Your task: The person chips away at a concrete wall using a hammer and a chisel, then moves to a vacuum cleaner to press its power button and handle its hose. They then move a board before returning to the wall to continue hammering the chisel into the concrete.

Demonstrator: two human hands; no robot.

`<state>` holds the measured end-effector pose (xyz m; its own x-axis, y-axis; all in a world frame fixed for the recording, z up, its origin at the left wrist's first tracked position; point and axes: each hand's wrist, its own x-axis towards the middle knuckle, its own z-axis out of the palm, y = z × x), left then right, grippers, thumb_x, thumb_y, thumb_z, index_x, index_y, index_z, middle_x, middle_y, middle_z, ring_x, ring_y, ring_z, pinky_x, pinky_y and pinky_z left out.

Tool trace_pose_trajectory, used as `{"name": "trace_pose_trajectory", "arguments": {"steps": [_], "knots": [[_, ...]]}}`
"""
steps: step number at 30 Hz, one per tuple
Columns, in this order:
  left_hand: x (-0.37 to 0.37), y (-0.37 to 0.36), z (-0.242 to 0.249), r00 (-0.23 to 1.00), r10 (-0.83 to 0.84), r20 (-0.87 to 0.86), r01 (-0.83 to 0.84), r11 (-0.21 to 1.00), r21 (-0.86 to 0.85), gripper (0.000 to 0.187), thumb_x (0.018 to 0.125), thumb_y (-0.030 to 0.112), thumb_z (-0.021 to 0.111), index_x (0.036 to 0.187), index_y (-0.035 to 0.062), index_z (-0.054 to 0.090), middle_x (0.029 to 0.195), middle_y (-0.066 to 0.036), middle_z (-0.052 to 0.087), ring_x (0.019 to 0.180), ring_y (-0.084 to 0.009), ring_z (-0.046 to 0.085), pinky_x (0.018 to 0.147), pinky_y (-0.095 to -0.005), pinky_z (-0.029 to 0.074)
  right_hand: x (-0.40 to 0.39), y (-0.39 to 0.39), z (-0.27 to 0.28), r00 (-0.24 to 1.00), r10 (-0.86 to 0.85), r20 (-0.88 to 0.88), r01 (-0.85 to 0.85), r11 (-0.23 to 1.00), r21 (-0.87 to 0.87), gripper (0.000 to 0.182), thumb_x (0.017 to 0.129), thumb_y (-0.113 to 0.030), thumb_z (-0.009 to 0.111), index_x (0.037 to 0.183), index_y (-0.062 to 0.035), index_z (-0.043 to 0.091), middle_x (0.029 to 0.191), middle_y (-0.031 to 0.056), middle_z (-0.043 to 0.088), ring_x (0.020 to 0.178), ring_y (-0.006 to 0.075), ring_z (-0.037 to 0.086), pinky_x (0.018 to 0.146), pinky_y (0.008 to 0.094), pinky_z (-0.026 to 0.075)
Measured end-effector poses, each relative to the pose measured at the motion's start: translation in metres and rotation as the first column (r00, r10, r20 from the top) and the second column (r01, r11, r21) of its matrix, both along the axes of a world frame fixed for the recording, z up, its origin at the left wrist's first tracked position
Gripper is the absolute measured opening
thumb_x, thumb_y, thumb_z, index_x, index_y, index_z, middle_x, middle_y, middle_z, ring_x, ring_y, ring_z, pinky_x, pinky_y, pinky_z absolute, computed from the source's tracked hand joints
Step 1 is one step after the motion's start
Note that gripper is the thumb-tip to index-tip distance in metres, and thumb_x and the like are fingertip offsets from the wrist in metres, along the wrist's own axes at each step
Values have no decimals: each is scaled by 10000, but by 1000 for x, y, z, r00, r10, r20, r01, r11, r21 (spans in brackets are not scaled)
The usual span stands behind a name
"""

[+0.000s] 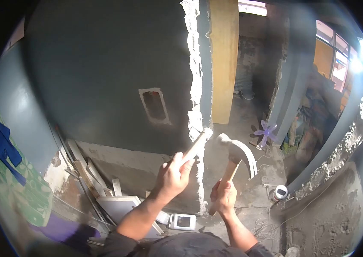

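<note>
Hammer (235, 150) in R hand (224, 197), rod (197, 147) in L hand (173, 176); can (280, 192) nr wall (332, 164).

My rod (195, 148) is pale and straight, with a thicker, whitish end. I hold it in my left hand (173, 176), tilted, and this end shows over the rough white strip (195, 77). My hammer (234, 154) is in my right hand (225, 197), just to the right of the strip. It has a light handle, leaning, and a dusty metal head. Its face points toward the rod, apart from it, and its claw curves down on the right.
</note>
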<state>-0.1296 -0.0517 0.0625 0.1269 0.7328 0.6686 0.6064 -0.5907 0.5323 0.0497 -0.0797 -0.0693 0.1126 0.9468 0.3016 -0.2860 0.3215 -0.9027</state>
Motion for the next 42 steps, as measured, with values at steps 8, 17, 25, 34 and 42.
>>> {"name": "trace_pose_trajectory", "arguments": {"steps": [8, 17, 25, 34, 42], "knots": [[4, 0, 3, 997, 75, -35, -76, 997, -10, 233, 983, 219, 604, 863, 35, 526, 622, -199, 558, 590, -407, 625, 471, -424, 450, 18, -26, 47, 934, -60, -352, 286, 714, 639, 674, 917, -772, 319, 962, -103, 379, 675, 46, 457, 518, 167, 468, 519, 340, 465], [9, -2, 1, 994, 104, -44, -102, 993, 55, 263, 989, 249, 599, 864, 33, 517, 632, -201, 569, 600, -414, 625, 486, -433, 450, 6, 1, 11, 967, -84, -239, 132, 973, 190, 504, 989, -533, 500, 942, -32, 504, 680, 49, 547, 493, 127, 485, 452, 258, 394], [-1, 0, 3, 996, 84, -29, -85, 996, -28, 327, 992, 289, 602, 845, 19, 492, 607, -194, 493, 544, -405, 553, 504, -407, 422, 9, 3, 20, 962, -267, 53, 185, 784, 592, 572, 1028, -594, 312, 962, -50, 477, 625, 45, 485, 503, 206, 479, 485, 364, 455], [-8, 5, 3, 1000, 22, -14, -22, 998, -63, 314, 990, 295, 588, 855, 21, 517, 660, -232, 586, 669, -447, 633, 524, -455, 459, 11, -11, 28, 964, -126, -236, 232, 834, 501, 612, 985, -603, 461, 1004, 8, 469, 723, 119, 534, 558, 156, 517, 502, 310, 448], [-18, 23, -7, 999, -19, 43, 16, 997, 69, 357, 977, 299, 622, 800, 31, 465, 583, -179, 447, 471, -318, 457, 476, -384, 382, -6, 2, -4, 978, -163, 128, 151, 984, 97, 509, 1029, -537, 408, 903, -54, 505, 636, 13, 510, 492, 72, 480, 429, 241, 390]]}}
